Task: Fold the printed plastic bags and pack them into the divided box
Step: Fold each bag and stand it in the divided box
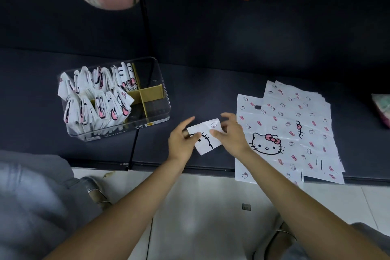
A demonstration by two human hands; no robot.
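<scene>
- Folded bag [205, 137], white with a black cat print, lies on the dark surface [211, 95], right of the box [157, 112].
- Left hand [183, 140] pinches the bag's left edge; right hand [231, 133] holds its right side, thumb on top, fingers curled over the far edge.
- Box: clear, tan dividers [147, 93]; folded bags [95, 99] stand in its left compartments.
- Flat bags [295, 129] are stacked well right of the box.

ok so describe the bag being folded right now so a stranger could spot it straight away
On the dark bench, between the clear divided box and the flat stack of printed bags, both hands hold one small folded bag. Unlike the flat sheets and the bags standing in the box, it is a loose white packet showing black whisker lines.
</scene>
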